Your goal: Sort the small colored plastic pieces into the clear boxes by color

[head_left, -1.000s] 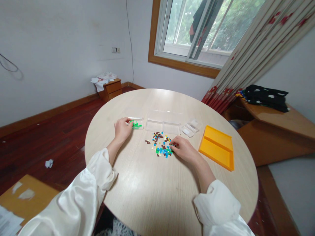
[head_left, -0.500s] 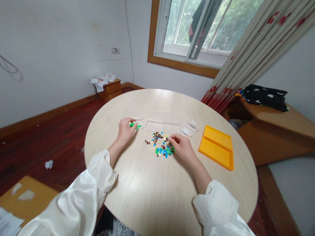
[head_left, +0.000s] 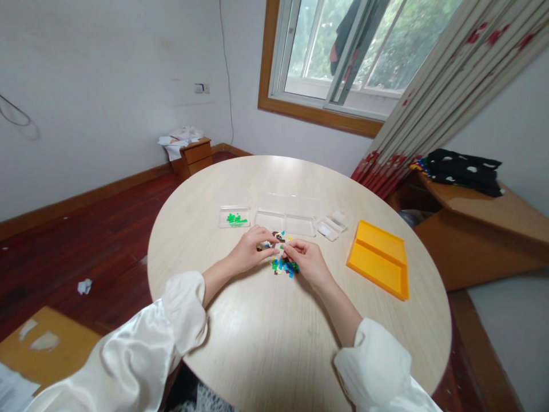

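A pile of small toy bricks [head_left: 283, 268] in blue, green, brown, yellow and cream lies mid-table, partly hidden by both hands. Above it, my right hand [head_left: 307, 260] is closed in a pinch, with a tiny green brick [head_left: 281, 247] at its fingertips. My left hand [head_left: 250, 250] faces it from the left, thumb and fingers apart around a gap, nothing visible held. Behind the left hand stands a clear plastic box [head_left: 220, 217] containing several green bricks [head_left: 235, 219].
Two clear compartments [head_left: 270, 218] of an open case sit behind the pile. Right of them is a small clear box [head_left: 328, 230], lid raised. A yellow two-part tray [head_left: 380, 260] lies at the right of the round table [head_left: 266, 343].
My left hand has left the clear box of green bricks and come right, towards the pile. My right hand has shifted slightly left, and a green brick now shows at its fingertips.
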A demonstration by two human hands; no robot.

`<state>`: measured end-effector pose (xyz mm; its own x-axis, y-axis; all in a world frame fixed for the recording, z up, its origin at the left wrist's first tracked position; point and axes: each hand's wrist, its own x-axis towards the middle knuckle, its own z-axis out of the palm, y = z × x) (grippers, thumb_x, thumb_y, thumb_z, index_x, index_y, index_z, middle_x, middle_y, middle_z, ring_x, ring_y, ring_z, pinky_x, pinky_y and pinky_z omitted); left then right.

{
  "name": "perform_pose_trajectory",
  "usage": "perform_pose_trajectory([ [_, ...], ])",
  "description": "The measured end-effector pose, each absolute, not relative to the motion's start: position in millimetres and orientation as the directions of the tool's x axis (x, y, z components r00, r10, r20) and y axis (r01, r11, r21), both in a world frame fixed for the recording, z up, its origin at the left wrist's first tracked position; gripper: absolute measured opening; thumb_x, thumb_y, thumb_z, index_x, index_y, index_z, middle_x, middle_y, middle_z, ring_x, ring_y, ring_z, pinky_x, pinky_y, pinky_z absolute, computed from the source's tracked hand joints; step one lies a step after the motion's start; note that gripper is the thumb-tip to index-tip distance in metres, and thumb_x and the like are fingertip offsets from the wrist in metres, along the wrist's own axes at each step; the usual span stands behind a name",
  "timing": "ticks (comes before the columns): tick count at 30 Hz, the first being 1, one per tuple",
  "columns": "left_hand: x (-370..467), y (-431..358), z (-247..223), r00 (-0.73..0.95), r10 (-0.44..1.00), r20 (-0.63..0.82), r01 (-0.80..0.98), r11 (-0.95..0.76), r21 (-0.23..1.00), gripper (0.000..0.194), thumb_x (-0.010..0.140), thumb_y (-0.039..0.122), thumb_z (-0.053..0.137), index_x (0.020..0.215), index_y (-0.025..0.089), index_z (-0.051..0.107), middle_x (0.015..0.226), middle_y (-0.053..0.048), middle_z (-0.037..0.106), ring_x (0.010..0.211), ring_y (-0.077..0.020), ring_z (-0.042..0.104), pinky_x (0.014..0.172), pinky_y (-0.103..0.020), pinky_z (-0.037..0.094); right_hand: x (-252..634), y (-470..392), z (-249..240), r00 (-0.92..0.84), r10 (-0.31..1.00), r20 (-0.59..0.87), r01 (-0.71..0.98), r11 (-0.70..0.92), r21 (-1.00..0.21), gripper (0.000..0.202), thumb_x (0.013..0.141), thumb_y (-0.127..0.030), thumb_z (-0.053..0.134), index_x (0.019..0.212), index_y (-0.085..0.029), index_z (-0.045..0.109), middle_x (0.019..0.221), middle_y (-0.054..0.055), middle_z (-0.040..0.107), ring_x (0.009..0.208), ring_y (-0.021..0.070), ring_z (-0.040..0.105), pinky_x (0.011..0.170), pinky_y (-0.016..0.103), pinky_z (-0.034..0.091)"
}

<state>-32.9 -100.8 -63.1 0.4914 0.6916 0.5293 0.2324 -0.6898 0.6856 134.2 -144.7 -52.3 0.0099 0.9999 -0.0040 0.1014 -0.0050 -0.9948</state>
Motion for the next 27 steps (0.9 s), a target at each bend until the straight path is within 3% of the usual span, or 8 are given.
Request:
perform_pose_trajectory([
  [13, -32.9, -101.4, -61.8, 0.473, 0.713, 0.517, 0.259, -0.673, 0.693, 0.007, 0.077, 0.025, 0.064, 0.077, 0.019, 0.067, 0.078, -0.004, 0.066, 0.079, -0.0168, 0.056, 0.079, -0.032, 0.041, 145.9, -144.1, -49.0, -0.052, 0.998, 0.022, 0.214, 0.033, -0.976, 0.045, 0.069, -0.059, 0.060, 0.061, -0.015, 0.062, 0.052, -0.001, 0.054, 0.048, 0.0091, 0.044, 0.048, 0.024, 0.035],
  [18, -50.0, -81.1, -59.8, 0.245, 0.826, 0.507, 0.448, -0.560, 0.697, 0.006, 0.076, 0.022, 0.061, 0.071, 0.018, 0.063, 0.076, -0.003, 0.065, 0.078, -0.0174, 0.055, 0.078, -0.032, 0.041, 174.8, -144.0, -41.6, -0.104, 0.994, -0.023, 0.336, 0.014, -0.942, 0.033, 0.065, -0.046, 0.068, 0.067, -0.014, 0.063, 0.059, 0.001, 0.060, 0.054, 0.0111, 0.051, 0.054, 0.025, 0.039],
  [22, -71.4, -56.8, -61.3, 0.022, 0.888, 0.460, 0.619, -0.374, 0.691, 0.008, 0.074, 0.023, 0.061, 0.069, 0.017, 0.063, 0.077, -0.005, 0.065, 0.078, -0.0191, 0.055, 0.074, -0.031, 0.040, 186.7, -146.5, -40.8, -0.206, 0.973, -0.105, 0.465, 0.002, -0.885, 0.020, 0.064, -0.033, 0.068, 0.069, -0.014, 0.065, 0.053, -0.003, 0.054, 0.050, 0.0091, 0.045, 0.050, 0.023, 0.034],
  [27, -87.0, -42.0, -63.6, -0.098, 0.900, 0.426, 0.749, -0.215, 0.627, 0.009, 0.075, 0.025, 0.059, 0.073, 0.018, 0.065, 0.083, -0.005, 0.067, 0.084, -0.0219, 0.056, 0.079, -0.034, 0.037, 180.7, -148.7, -47.7, -0.237, 0.970, -0.050, 0.592, 0.104, -0.799, 0.011, 0.067, -0.021, 0.063, 0.072, -0.015, 0.070, 0.065, 0.001, 0.060, 0.056, 0.0102, 0.048, 0.053, 0.023, 0.036],
])
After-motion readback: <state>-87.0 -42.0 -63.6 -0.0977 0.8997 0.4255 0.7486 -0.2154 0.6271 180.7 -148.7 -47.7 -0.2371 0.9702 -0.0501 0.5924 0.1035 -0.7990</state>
